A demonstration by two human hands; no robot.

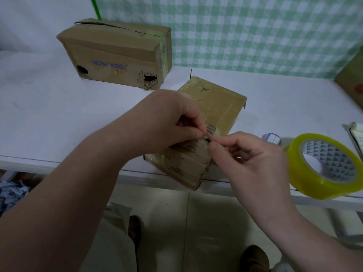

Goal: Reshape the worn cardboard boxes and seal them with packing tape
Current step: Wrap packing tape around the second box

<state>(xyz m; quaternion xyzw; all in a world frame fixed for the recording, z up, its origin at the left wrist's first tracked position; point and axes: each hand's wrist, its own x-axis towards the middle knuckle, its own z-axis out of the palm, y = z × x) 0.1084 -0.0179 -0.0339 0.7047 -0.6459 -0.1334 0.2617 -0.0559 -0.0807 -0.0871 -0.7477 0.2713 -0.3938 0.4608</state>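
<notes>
A small worn cardboard box (218,107) lies at the front edge of the white table (49,114), its near end hanging over the edge. Its top is torn, with bare corrugation showing. My left hand (167,120) pinches the torn cardboard at the tear from the left. My right hand (245,154) pinches the same spot from the right with thumb and forefinger. A roll of yellowish clear packing tape (324,165) stands tilted at the table's front right. A larger taped box (117,54) with holes near its base stands at the back left.
A small pink and blue object (272,138) lies between the box and the tape. A brown box corner (351,79) shows at the right edge, a booklet-like item (356,134) below it. Green checked cloth (255,30) hangs behind. My shoes (135,230) stand on the floor.
</notes>
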